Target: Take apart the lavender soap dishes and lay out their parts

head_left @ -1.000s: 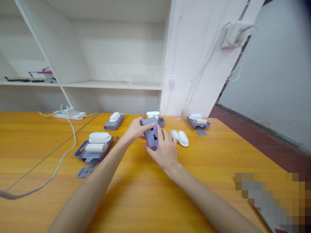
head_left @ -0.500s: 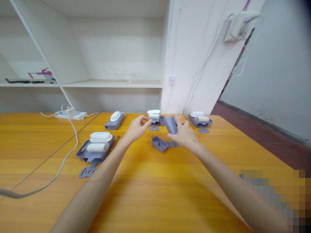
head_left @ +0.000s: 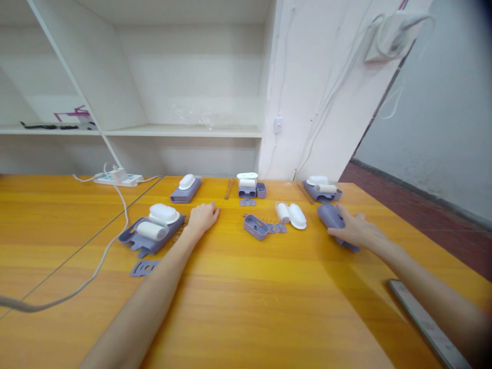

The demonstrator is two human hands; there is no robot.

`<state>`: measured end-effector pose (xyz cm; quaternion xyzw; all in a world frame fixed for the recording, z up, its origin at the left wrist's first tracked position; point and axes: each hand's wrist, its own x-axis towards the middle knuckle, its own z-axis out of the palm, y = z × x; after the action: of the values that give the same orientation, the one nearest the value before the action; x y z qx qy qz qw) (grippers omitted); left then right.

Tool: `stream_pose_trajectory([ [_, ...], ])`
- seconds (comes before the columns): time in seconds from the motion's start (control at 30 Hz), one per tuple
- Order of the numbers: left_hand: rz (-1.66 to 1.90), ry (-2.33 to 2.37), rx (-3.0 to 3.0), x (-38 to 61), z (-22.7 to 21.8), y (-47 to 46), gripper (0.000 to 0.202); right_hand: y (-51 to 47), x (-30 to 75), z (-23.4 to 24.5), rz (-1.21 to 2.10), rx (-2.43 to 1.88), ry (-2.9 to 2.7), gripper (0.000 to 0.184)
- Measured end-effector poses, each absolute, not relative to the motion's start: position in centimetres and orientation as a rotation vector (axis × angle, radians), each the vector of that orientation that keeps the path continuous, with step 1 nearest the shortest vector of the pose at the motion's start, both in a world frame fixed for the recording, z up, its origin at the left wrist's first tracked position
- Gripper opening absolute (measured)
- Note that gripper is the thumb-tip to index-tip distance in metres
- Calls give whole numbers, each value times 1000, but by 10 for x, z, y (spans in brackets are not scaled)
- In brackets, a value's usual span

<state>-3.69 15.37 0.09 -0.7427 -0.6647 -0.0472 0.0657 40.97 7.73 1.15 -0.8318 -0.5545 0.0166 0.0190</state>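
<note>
At the right of the table my right hand has its thumb and fingers around a purple-grey plastic housing, which lies at a slant on the wood. My left hand rests on the table left of the middle, its fingers curled in and nothing showing in them. Between the hands are a purple-grey oval tray, a flat cut-out plate, a white roll and a white oval cover. Close to my left forearm sits a housing set with a white roll and a white cover.
Along the back stand a housing with a white cap, a middle parts set and a right parts set. A power strip trails a white cable at left. A phone-like slab lies under my right forearm.
My right hand has moved right with the housing, from the middle to the table's right side. My left hand has drawn back left from the middle set and curled its fingers.
</note>
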Motion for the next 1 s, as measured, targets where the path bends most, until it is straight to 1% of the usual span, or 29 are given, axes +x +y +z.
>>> stream_pose_trajectory([
  [0.2, -138, -2006, -2240, -35, 0, 151, 44, 80, 433, 1, 36, -2544, -1787, 92],
  [0.43, -130, -2010, -2233, -30, 1, 149, 40, 87, 436, 6, 64, -2527, -1860, 97],
  [0.6, -129, -2006, -2233, -27, 2, 147, 39, 91, 439, 8, 29, -2487, -1878, 90],
  [0.77, -133, -1997, -2230, -27, 2, 147, 38, 92, 441, 11, 78, -2506, -1893, 82],
  [1.0, -127, -1989, -2229, -24, 2, 144, 37, 91, 445, 15, 99, -2549, -1885, 81],
])
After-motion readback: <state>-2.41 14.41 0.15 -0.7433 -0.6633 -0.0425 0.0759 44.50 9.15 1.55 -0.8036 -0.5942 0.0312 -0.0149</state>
